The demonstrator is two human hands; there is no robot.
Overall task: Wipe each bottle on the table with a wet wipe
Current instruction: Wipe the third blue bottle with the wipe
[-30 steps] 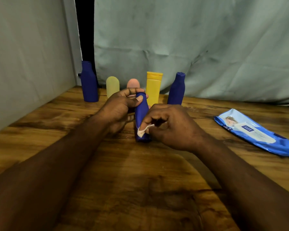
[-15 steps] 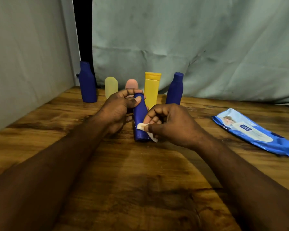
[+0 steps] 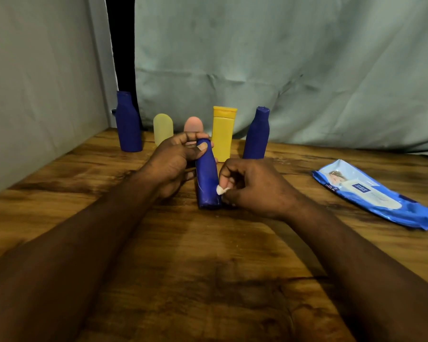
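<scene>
Blue bottle (image 3: 206,178) at frame centre, base on the wooden table (image 3: 208,267), leaning slightly. Left hand (image 3: 173,164) grips its top, thumb across the cap. Right hand (image 3: 255,188) pinches one white wet wipe (image 3: 220,190) against its lower right side.

Six bottles in all, five in a row behind:
- far-left blue bottle (image 3: 128,124)
- pale yellow bottle (image 3: 162,128)
- pink bottle (image 3: 193,124)
- yellow bottle (image 3: 222,134)
- right blue bottle (image 3: 256,134)

One blue wipes pack (image 3: 371,193) lies at right, label apparently "mee mee".
</scene>
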